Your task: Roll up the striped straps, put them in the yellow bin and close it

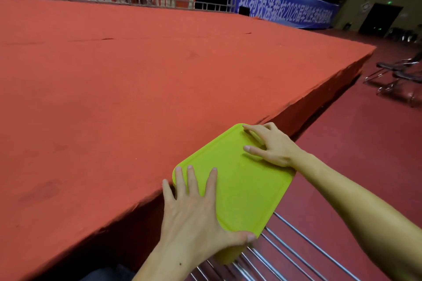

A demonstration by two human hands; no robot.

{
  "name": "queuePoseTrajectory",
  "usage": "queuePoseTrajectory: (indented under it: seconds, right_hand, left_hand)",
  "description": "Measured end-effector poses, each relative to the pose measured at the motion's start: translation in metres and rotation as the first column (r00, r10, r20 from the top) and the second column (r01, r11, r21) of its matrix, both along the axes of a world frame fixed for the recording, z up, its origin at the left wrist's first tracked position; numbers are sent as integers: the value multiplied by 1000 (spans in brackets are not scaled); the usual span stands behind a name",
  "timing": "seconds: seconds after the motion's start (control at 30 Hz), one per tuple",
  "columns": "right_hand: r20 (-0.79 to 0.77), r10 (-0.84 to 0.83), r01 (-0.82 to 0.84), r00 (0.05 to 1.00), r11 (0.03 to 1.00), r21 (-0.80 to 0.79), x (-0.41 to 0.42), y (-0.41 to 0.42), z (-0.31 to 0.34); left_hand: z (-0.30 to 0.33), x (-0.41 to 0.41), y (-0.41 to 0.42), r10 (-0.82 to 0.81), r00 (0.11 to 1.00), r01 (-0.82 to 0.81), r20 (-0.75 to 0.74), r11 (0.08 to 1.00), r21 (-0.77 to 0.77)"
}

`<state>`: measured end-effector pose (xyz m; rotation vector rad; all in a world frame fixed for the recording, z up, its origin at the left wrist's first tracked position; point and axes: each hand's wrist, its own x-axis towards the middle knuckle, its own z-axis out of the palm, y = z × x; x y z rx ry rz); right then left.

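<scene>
I have the lid (237,180) on the yellow bin (228,255), which sits on a wire rack (285,246) just beside the front edge of the red stage (114,98); no straps show, so I take them to be inside. My left hand (194,214) lies spread on the lid's near-left corner, thumb hooked under its near edge, and my right hand (271,146) presses the far-right corner with fingers arched and spread. This looks like the closing step, and next I judge the rim needs pressing down all round until it seats.
</scene>
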<state>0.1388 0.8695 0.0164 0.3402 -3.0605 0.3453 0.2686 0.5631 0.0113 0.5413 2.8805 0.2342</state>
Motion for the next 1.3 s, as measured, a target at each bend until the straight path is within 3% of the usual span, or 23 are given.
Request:
queuePoseTrajectory:
  seconds: [0.17,0.43,0.6,0.87,1.3]
  right_hand:
    - [101,53,-50,993,998,-34,-10,-1,-6]
    - [-11,56,-55,998,997,50,-13,1,-24]
    - [2,7,-7,1000,980,201,-6,-10,-17]
    - [40,-52,46,998,991,129,46,-26,-25]
    - [52,-93,86,994,988,129,56,-36,-21]
  left_hand:
    - [0,-3,-2,36,999,-35,-34,999,23]
    - [-8,-4,1,68,997,-66,-36,997,41]
    - [-10,-6,-6,68,996,-65,-65,997,44]
    - [-2,-16,-17,17,988,-15,-154,1000,15]
    - [-4,-19,-21,9,928,-21,-373,999,-28]
